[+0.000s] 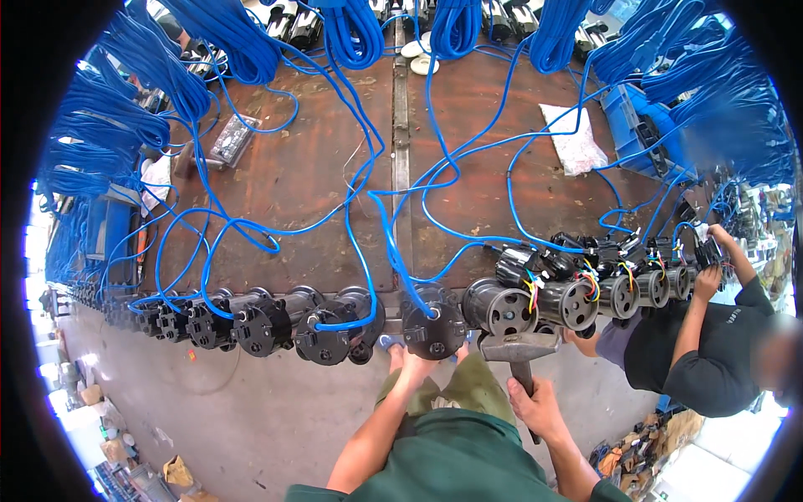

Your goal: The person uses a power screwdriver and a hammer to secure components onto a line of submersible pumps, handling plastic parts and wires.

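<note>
My right hand [536, 407] is closed around the dark handle of a hammer [520, 346]. Its worn grey metal head is level with the near table edge, just in front of a grey cylindrical housing [500, 308] with a holed end. My left hand [415, 366] reaches up to the underside of a black round-capped motor unit [434, 325], and the cap hides its fingers. From that cap a blue cable [391, 243] runs up onto the table. Immediately left is another black-capped unit [324, 336], also with a blue cable.
Similar units line the near edge of the brown table [309, 184]; those on the right show coloured wires. Coiled blue cables [351, 38] hang along the far side. A blue bin [640, 125] stands at right, near a co-worker [711, 343] handling a unit.
</note>
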`<state>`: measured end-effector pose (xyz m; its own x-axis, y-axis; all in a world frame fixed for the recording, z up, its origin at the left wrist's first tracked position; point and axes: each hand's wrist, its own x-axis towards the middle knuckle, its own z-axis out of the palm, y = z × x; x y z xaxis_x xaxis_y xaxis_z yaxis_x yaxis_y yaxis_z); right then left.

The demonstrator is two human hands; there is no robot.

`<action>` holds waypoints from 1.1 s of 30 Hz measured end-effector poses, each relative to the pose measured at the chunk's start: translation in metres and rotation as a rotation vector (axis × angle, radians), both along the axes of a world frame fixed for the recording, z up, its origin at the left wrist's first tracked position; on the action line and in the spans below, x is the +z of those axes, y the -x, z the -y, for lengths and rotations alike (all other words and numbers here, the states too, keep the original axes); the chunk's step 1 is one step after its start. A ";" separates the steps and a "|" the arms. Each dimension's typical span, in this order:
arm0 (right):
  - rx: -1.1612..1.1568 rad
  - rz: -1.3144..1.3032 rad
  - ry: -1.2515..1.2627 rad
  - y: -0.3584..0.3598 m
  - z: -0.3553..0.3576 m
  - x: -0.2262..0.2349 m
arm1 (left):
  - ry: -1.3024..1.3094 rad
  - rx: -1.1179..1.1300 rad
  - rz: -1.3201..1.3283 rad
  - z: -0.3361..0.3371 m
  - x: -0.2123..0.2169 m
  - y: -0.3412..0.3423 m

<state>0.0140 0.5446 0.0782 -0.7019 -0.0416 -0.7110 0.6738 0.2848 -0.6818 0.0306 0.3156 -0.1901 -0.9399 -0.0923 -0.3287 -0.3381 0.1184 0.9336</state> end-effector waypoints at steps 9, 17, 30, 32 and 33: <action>0.182 -0.167 -0.223 0.010 0.017 0.012 | 0.118 0.031 -0.077 -0.006 -0.030 -0.006; 0.106 -0.226 -0.214 -0.014 0.007 0.003 | -0.215 -0.095 0.268 0.018 0.086 0.023; 0.123 -0.691 -0.651 -0.044 -0.044 0.000 | -0.005 -0.470 0.277 0.033 0.163 -0.007; 0.041 -0.680 -0.759 -0.033 -0.073 0.013 | -0.168 -0.522 0.231 0.006 0.193 0.008; 0.017 -0.716 -0.807 -0.023 -0.089 0.021 | -0.248 -0.531 0.238 -0.010 0.218 0.023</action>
